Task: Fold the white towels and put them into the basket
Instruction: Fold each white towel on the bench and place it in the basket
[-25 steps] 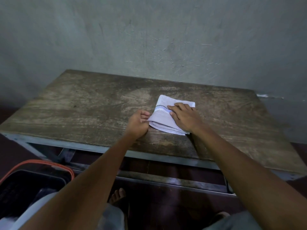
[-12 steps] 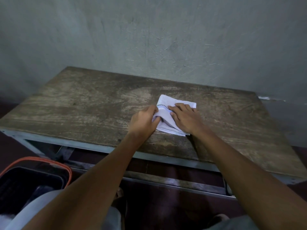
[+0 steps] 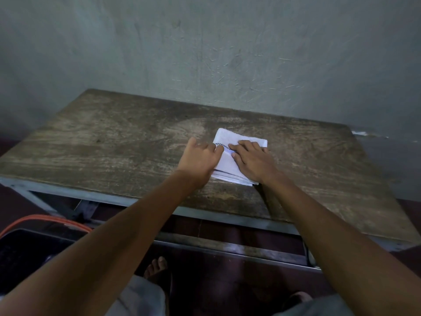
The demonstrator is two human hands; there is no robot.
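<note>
In the head view the folded white towel (image 3: 227, 165) lies on the wooden table (image 3: 114, 142), toward 1 o'clock of its middle. Our right hand (image 3: 252, 160) rests flat on it, fingers straight; our left hand (image 3: 200, 158) meets its 9 o'clock edge, pinching or only pressing we cannot tell. We judge it light, soft and floppy: best clamp all layers together before carrying it to the basket (image 3: 45, 221) at 8 o'clock

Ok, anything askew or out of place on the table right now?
Nothing stands out. The folded white towel lies flat on the wooden table under the left hand and right hand; only its stacked near edges are slightly uneven.
</note>
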